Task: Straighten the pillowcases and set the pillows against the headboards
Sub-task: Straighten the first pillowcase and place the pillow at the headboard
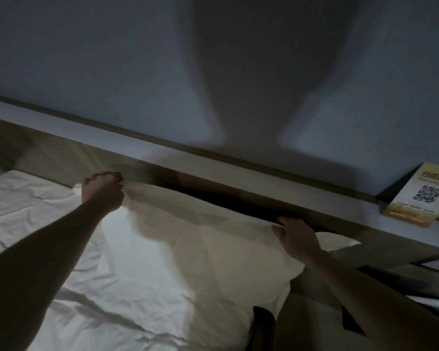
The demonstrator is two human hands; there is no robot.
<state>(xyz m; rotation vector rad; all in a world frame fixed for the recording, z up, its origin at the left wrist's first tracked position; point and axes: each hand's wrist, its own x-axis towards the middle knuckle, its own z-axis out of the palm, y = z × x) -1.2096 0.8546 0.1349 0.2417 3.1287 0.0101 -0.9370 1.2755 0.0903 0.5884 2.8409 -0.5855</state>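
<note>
White-sheeted bed carries the pillow in its white pillowcase, top edge lifted near the wooden headboard, left hand fisted on one corner, right hand fingers pinching the other, QR card on ledge.

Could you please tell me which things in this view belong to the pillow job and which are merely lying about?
In the job:
pillow, gripped along its top edge
left hand
right hand
headboard
second pillow

Lying about:
QR-code card on the ledge
wrinkled sheet
</note>
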